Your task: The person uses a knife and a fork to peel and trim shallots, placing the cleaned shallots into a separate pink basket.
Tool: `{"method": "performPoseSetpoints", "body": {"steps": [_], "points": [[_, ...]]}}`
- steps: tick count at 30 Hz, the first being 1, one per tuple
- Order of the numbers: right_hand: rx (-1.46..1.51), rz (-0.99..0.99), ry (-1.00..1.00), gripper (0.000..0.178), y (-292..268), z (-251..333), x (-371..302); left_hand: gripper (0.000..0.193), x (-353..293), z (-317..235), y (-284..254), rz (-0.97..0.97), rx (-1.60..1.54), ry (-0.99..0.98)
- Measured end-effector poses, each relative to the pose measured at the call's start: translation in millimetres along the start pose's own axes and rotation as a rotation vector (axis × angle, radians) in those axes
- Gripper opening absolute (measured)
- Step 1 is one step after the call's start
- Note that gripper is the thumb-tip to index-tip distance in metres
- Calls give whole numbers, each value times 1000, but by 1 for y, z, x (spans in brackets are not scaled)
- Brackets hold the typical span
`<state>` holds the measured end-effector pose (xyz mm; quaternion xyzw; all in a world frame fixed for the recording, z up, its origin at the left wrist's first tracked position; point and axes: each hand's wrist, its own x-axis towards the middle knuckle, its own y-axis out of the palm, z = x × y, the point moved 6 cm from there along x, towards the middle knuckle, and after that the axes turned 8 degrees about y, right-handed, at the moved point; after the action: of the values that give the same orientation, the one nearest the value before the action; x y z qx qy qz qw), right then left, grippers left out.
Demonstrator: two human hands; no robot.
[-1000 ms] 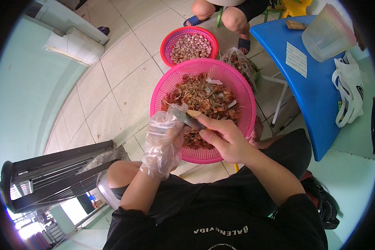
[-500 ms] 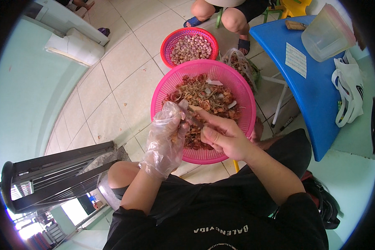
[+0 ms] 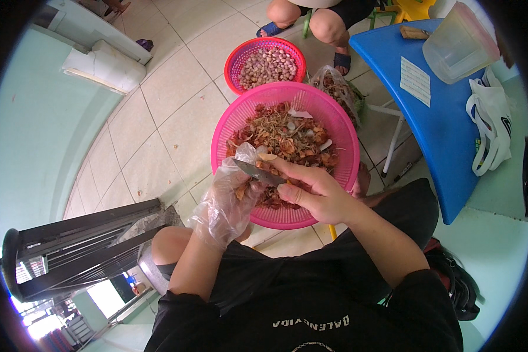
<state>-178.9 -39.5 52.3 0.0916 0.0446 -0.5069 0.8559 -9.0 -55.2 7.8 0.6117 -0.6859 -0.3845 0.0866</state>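
Inside a clear plastic glove, my left hand (image 3: 224, 196) is closed around a shallot, mostly hidden by the fingers, with a bit of brown papery skin showing. My right hand (image 3: 320, 190), bare, grips a small knife (image 3: 253, 172). Its blade points left across the gloved fingers, and my right index finger reaches over beyond it. Both hands are above the near left part of a large pink basket (image 3: 352, 155). Dry reddish-brown skins and stringy roots (image 3: 287, 135) fill that basket, with a few pale pieces among them.
Beyond stands a red basket (image 3: 231, 64) of pale purple shallots (image 3: 268, 67). A plastic bag (image 3: 334, 88) of similar stuff lies beside it. A person in blue sandals (image 3: 341, 60) sits opposite. At right, a blue table (image 3: 452, 158) bears a clear container (image 3: 459, 47); a dark metal railing (image 3: 88, 234) is at left.
The knife blade has turned flatter and now shows plainly across the left fingers. My left hand has shifted slightly left and rolled, and the right has moved a little with it.
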Motion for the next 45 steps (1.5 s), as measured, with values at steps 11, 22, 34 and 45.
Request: {"method": "performPoseSetpoints", "body": {"steps": [11,22,34,45], "points": [[-83,-32,-101,49,2,-7,3,24,1,7,0,-212,-123,-102],[-217,-99,-236,52,5,-2,2,25,-3,5,17,-166,-170,-142],[-235,-133,-264,50,6,-2,2,25,-8,3,24,-204,-125,-101],[-62,-156,-142,43,10,-13,4,11,-10,7,17,-280,-65,-62]]}}
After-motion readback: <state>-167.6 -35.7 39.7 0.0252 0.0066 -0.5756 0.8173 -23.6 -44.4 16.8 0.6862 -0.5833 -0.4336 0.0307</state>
